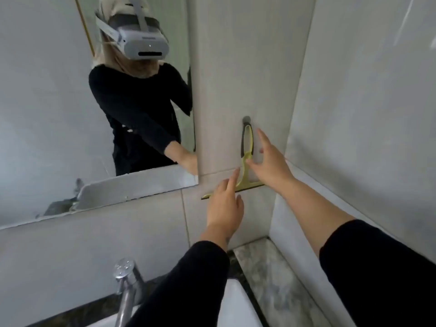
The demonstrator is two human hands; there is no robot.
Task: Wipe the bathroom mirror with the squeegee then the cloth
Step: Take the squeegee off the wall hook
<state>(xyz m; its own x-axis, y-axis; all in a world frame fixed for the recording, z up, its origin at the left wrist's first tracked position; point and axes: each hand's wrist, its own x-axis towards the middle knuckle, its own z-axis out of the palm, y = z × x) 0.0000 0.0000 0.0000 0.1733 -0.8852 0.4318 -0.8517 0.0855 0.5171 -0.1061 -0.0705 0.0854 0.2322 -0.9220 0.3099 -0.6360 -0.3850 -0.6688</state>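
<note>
We see right hand spread wide, fingers at squeegee handle, not clamped. Left hand open, empty, before blade. Squeegee hangs from hook on tiled wall, right of mirror. Faucet, sink below.

Both hands reach into a tight wall corner. The squeegee hangs from a hook on the tiled wall; bare tile lies open at 12 o'clock above it. At 3 o'clock the side wall closes in, apparently near. At 9 o'clock the mirror edge stands just beside. At 6 o'clock, tap and marble ledge crowd below.
</note>
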